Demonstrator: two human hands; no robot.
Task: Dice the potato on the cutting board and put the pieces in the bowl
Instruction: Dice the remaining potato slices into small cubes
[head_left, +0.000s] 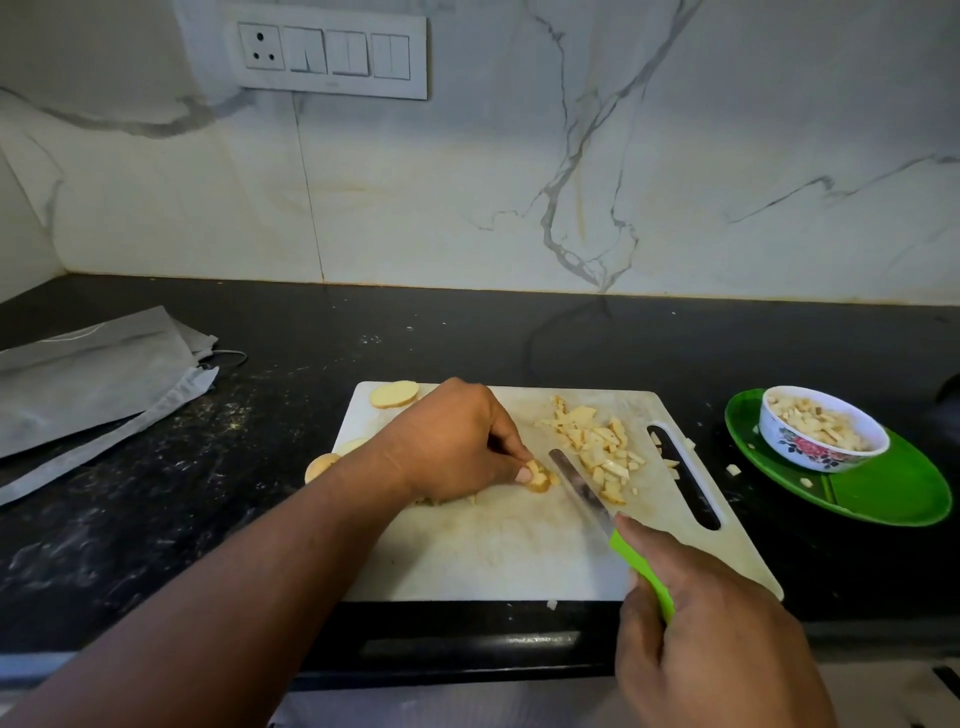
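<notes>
A white cutting board (498, 545) lies on a dark speckled counter (218, 467), close to its front edge. The left hand (452, 441) reaches over the middle of the board, its fingertips curled down and pinching a small potato slice (537, 475) flat against the surface. The right hand (717, 639) grips the green handle of a knife (587, 493), index finger stretched along the top where the handle meets the blade. The blade slants up and to the left, its tip just beside the held slice — whether the edge touches the potato cannot be told.

To the right of the blade sits a loose heap of diced potato (597, 441), spreading toward the board's slotted handle hole (685, 475). A few bits lie on the counter past the board's right edge. One round slice (394, 393) rests at the board's far left corner, and another rounded potato piece (319, 465) sits at the left edge, partly hidden by the left wrist.

Right of the board, a green plate (883, 493) holds a white bowl (821, 447) with a flower pattern — it already contains diced potato. A grey cloth (93, 379) lies crumpled at the counter's left. A switch panel (332, 54) is set in the marble wall (727, 156) behind.
</notes>
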